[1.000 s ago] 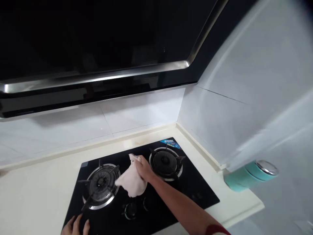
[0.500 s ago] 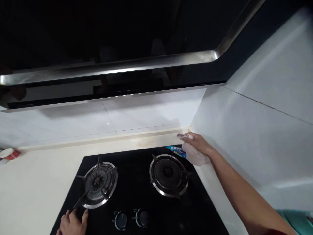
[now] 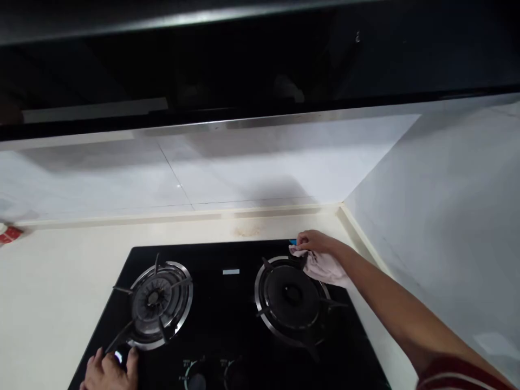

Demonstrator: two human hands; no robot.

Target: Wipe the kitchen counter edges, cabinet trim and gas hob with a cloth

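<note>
My right hand (image 3: 317,242) is closed on a pale pink cloth (image 3: 328,269) at the back right corner of the black gas cooktop (image 3: 222,319). The cloth hangs below my fingers, against the back of the right burner (image 3: 291,297) and its pan support. Only a sliver of a blue sticker (image 3: 293,242) shows beside my fingers. At the front left, my left hand (image 3: 111,372) lies on the cooktop with fingers apart, holding nothing, close to the left burner (image 3: 153,300). Control knobs (image 3: 197,381) sit at the lower edge of the view, partly cut off.
A black range hood (image 3: 227,70) spans the space above the cooktop. Pale counter (image 3: 52,292) surrounds it, with a brownish stain (image 3: 247,231) behind. The tiled side wall (image 3: 442,216) stands near my right arm. A red and white object (image 3: 8,234) is at far left.
My right hand has brought the cloth from the counter corner down onto the cooktop's back edge, covering most of the blue sticker. The view has shifted; my left hand stays at the front left.
</note>
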